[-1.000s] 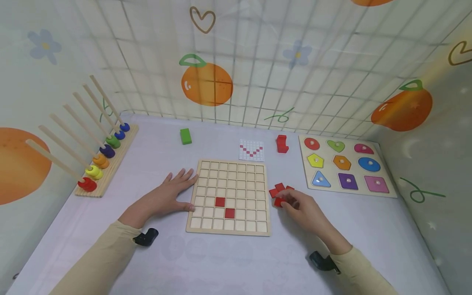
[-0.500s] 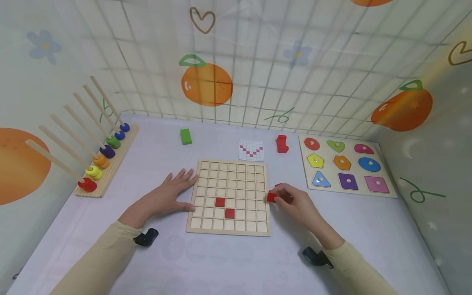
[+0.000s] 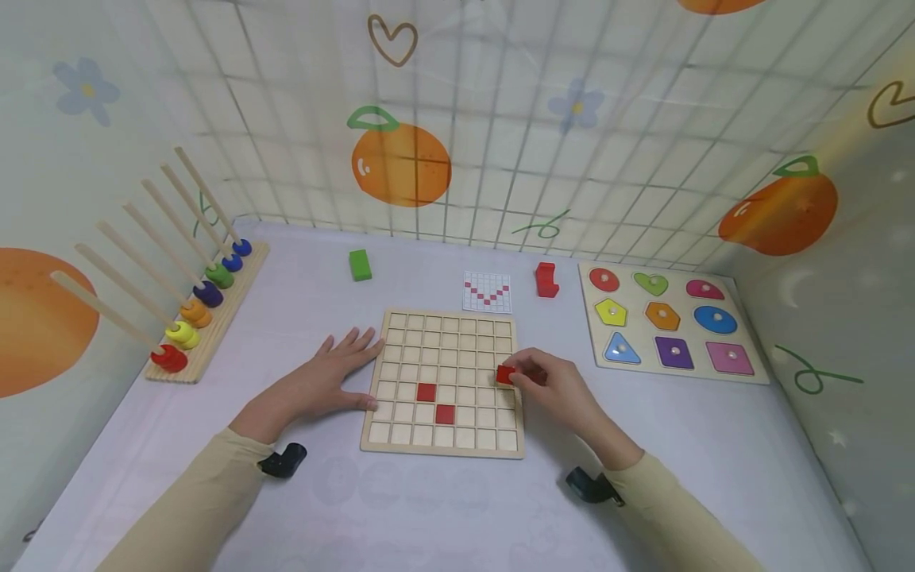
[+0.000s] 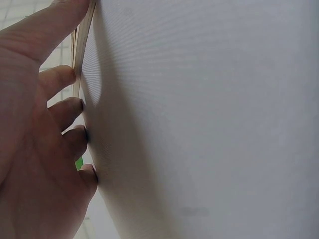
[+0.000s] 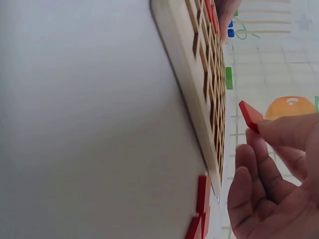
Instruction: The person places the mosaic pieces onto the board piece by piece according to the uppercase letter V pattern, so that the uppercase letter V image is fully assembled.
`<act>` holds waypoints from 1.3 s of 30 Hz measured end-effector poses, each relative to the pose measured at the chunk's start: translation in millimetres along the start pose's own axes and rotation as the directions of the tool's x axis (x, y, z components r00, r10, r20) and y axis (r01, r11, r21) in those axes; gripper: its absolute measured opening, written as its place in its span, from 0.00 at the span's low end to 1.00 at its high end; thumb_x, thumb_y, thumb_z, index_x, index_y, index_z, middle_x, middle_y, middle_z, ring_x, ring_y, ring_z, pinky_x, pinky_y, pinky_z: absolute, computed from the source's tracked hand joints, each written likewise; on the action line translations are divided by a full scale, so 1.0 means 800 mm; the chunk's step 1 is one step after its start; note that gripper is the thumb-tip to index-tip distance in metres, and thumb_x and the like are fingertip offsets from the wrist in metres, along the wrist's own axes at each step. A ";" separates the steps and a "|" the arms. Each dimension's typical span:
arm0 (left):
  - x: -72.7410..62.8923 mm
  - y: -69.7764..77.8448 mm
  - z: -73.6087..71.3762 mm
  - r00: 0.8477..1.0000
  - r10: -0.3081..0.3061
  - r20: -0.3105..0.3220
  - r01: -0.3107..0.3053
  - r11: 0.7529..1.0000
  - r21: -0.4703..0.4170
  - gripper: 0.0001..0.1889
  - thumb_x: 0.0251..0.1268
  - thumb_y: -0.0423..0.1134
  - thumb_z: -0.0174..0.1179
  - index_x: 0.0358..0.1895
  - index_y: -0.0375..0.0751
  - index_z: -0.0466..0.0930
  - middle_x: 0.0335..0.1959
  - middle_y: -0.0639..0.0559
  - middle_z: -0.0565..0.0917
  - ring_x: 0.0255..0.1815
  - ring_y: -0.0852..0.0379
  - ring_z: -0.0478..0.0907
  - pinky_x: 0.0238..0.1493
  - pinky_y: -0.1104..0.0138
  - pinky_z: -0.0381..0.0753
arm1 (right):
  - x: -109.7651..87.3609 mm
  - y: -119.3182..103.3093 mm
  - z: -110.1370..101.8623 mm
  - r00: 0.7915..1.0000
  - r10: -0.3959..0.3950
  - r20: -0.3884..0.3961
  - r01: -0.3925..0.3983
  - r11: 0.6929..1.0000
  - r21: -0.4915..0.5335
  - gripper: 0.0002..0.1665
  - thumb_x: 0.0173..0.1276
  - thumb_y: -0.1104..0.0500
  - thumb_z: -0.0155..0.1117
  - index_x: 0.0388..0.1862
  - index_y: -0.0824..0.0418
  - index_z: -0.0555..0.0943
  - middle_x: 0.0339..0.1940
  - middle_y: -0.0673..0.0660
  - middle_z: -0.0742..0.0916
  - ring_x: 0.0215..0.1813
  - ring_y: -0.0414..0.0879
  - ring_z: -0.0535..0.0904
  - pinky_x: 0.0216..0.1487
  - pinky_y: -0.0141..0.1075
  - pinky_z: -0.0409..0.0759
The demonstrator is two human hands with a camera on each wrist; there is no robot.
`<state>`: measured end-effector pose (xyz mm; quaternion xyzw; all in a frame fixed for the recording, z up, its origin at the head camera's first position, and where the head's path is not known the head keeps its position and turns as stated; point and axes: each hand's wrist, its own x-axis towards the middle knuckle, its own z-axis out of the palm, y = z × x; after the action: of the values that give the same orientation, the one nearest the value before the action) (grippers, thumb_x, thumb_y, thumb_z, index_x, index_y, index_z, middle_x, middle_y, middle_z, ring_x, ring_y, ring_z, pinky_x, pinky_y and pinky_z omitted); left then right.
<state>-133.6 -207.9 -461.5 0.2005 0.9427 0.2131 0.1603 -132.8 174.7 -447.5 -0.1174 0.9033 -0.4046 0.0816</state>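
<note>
At my far left, slanting away from me on the white table [image 3: 457,516], is a wooden ring stacker [image 3: 241,278]: seven bare-topped pegs leaning in a row, with red, yellow, orange, dark blue, green and two blue rings low on them. My left sleeve [image 3: 189,496] comes in beside it, with a black wrist device [image 3: 283,460] at the cuff. My left hand [image 3: 325,381] lies with fingers spread and thumb apart, gripping nothing; thumb and fingertips touch the left edge of the wooden grid board [image 3: 443,455]. Beyond that hand, well apart from the board, is a green block [image 3: 360,264].

The board has seven columns and seven rows. One red tile [image 3: 426,392] sits third from the left in the fifth row from the far side, and another red tile [image 3: 445,414] sits fourth in the sixth, corner to corner with it. Just beyond the far edge lies a pattern card [image 3: 488,291] with a red V.

Over the right edge I hold a third red tile [image 3: 504,376], tilted, pinched between the thumb and fingertips of my right hand [image 3: 557,389]. The right wrist view shows loose red tiles [image 5: 203,194] on the table beside the board. Farther back stands a red notched block [image 3: 546,280], then a shape puzzle [image 3: 636,369] with nine knobbed pieces.
</note>
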 end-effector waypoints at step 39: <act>0.001 -0.002 0.002 1.000 0.003 -0.010 -0.003 1.000 0.004 0.55 0.55 0.64 0.72 0.82 0.46 0.54 0.84 0.44 0.49 0.84 0.39 0.38 0.81 0.41 0.34 | 0.056 -0.073 0.075 0.975 -0.163 0.151 0.162 0.987 0.015 0.10 0.72 0.58 0.68 0.50 0.50 0.86 0.36 0.43 0.85 0.41 0.39 0.81 0.44 0.34 0.83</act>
<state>-134.0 -208.4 -464.0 0.2010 0.9437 0.2125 0.1546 -152.8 82.0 -445.9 -0.2211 0.8813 -0.4010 0.1168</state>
